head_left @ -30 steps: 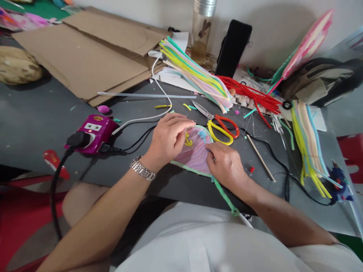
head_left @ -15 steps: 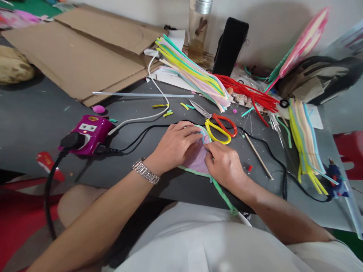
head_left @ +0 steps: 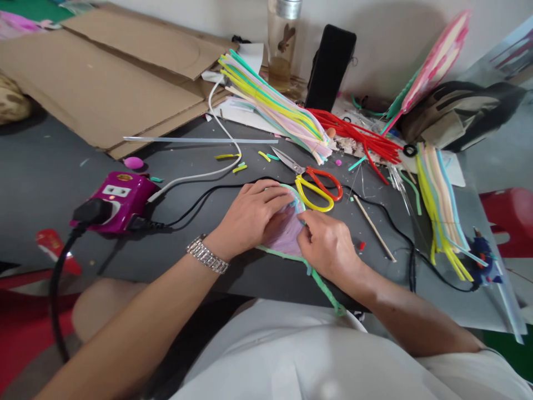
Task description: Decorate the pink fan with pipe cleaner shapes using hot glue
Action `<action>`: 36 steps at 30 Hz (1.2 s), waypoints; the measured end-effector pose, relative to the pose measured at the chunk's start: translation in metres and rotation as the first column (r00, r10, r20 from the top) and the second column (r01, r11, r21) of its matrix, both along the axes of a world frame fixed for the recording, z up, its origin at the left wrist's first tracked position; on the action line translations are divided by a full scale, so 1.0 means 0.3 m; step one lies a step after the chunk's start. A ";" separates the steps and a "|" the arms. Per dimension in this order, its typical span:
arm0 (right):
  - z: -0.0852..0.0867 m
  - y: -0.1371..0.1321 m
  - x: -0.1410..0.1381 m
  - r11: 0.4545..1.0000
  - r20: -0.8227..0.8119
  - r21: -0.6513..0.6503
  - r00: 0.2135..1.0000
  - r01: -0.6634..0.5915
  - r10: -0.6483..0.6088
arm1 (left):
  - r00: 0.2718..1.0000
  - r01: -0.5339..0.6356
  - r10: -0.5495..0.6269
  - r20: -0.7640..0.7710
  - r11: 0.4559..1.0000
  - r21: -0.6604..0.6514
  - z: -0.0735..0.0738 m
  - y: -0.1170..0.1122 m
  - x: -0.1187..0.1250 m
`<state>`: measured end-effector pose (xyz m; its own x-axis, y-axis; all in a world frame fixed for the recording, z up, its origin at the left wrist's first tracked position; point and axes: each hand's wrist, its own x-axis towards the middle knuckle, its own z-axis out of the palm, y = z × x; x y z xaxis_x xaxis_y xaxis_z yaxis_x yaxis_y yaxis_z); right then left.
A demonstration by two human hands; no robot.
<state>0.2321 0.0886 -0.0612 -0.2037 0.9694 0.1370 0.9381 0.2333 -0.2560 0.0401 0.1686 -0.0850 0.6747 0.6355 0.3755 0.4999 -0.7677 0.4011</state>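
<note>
A small pink-purple fan with a light green rim and a green pipe-cleaner handle lies on the grey table in front of me. My left hand, with a metal watch at the wrist, lies curled over the fan's upper left part and hides the yellow piece there. My right hand rests on the fan's right edge, its thumb and fingers pinched at a light blue piece near the rim. What the pinch holds is too small to name.
Scissors with yellow and red handles lie just beyond the fan. Bundles of coloured pipe cleaners and red ones lie behind. A purple power strip sits at left, cardboard sheets at the back, a glue gun at right.
My left hand has slid right over the fan and now covers the yellow piece. My right hand has stayed pinched at the fan's right edge. The view has shifted slightly.
</note>
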 end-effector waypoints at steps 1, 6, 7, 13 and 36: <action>0.001 0.000 -0.001 1.000 0.008 -0.009 1.000 0.006 -0.006 | 1.000 -0.001 0.002 -0.008 1.000 0.008 0.000 -0.001 0.000; 0.011 0.001 -0.012 1.000 0.040 -0.024 0.999 0.019 -0.018 | 0.998 0.010 -0.009 -0.061 1.000 0.017 0.002 -0.004 -0.001; 0.014 0.001 -0.014 1.000 0.046 -0.025 0.999 0.019 -0.017 | 0.998 0.013 -0.012 -0.063 1.000 0.015 0.003 -0.005 -0.001; 0.023 0.003 -0.023 0.998 0.066 -0.055 0.998 0.024 -0.021 | 0.997 0.023 -0.023 -0.077 1.000 -0.002 0.005 -0.007 -0.001; 0.059 0.018 0.003 0.952 -0.109 -0.295 0.986 0.087 -0.124 | 0.983 0.062 -0.051 -0.176 0.997 0.053 0.004 -0.022 0.005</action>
